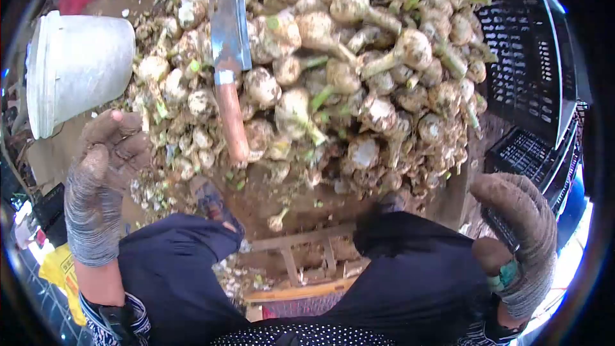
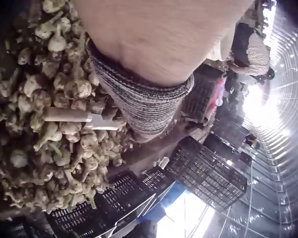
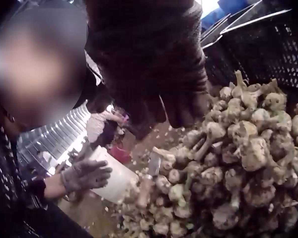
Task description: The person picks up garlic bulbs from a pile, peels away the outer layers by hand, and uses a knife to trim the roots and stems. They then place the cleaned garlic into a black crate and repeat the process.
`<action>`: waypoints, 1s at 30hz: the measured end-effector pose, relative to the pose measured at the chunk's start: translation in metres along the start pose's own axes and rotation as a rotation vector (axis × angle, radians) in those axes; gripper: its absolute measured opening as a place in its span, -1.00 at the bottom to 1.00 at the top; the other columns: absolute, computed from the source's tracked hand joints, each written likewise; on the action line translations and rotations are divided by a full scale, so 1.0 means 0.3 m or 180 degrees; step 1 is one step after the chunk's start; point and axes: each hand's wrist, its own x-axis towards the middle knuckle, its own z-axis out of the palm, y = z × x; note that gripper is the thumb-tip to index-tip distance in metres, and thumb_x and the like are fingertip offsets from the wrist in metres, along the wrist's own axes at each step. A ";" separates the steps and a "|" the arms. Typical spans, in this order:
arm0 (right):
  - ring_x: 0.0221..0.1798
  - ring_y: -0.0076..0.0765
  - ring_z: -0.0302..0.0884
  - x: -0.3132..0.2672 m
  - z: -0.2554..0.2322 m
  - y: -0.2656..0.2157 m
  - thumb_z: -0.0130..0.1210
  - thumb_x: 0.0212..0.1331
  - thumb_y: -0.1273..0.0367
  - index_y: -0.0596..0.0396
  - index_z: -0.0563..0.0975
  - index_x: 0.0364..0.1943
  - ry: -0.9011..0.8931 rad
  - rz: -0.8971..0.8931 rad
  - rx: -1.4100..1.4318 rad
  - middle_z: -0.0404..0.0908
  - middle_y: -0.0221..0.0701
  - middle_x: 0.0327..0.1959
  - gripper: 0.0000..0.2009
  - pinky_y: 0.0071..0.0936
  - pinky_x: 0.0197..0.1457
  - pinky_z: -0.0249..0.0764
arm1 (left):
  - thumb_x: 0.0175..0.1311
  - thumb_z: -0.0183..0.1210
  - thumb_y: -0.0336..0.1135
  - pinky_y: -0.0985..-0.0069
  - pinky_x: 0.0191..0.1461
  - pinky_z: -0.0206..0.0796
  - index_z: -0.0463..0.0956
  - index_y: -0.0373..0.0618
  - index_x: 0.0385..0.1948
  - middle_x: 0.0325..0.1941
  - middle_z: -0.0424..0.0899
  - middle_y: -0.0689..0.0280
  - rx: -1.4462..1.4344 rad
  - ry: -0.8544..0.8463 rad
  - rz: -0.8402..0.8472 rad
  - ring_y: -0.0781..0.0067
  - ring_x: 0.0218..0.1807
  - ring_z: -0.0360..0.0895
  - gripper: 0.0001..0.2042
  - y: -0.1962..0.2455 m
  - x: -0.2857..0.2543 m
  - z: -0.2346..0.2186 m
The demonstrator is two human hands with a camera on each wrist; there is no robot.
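Note:
A big heap of soil-covered garlic bulbs (image 1: 333, 90) with short cut stems fills the ground ahead. On its left part lies a cleaver (image 1: 229, 32), blade pointing away, its wooden handle (image 1: 232, 122) towards me. My left hand (image 1: 106, 176), in a dirty grey knit glove, is raised beside the heap with loosely bent fingers and nothing in them. The right hand (image 1: 522, 224), gloved alike with green tape (image 1: 507, 274) at the thumb, is held up at the right above my knee. It holds nothing; its thumb and fingers are spread apart. The right wrist view shows both gloves away from the bulbs.
A white bucket (image 1: 86, 67) lies tipped at the left of the heap. Black plastic crates (image 1: 522, 57) stand along the right. Between my feet is a wooden frame (image 1: 301, 291), with one loose garlic bulb (image 1: 277, 220) near it. Another person (image 2: 256, 54) is in the background.

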 end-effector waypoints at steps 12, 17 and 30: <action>-0.18 -0.49 0.50 -0.209 0.032 -0.103 0.11 0.13 0.21 0.21 0.50 -0.03 0.0480 -0.1955 0.0283 0.58 -0.33 -0.26 -0.60 -0.57 -0.08 0.44 | 0.26 0.08 -0.20 0.41 -0.01 0.41 0.38 -0.18 0.06 0.00 0.54 0.19 -0.0214 0.0081 0.1459 0.37 -0.05 0.53 -0.62 0.078 -0.493 -0.047; -0.22 -0.53 0.53 -0.255 0.019 -0.116 0.12 0.15 0.05 0.21 0.49 -0.01 0.0514 -0.2221 0.1888 0.62 -0.38 -0.27 -0.49 -0.59 -0.13 0.48 | 0.23 0.12 -0.22 0.46 -0.07 0.43 0.44 -0.16 -0.03 -0.11 0.60 0.25 -0.0642 -0.0143 0.1990 0.44 -0.14 0.57 -0.67 0.022 -0.606 0.025; -0.54 -0.43 0.52 -0.013 0.173 -0.126 0.08 0.17 0.19 0.09 0.51 -0.30 0.0547 -0.2407 0.2355 0.55 -0.40 -0.51 -0.75 -0.44 -0.52 0.48 | 0.19 0.10 -0.42 0.54 -0.05 0.36 0.54 -0.12 -0.14 -0.21 0.62 0.30 0.1949 0.0709 0.3927 0.46 -0.19 0.54 -0.80 0.133 -0.650 0.158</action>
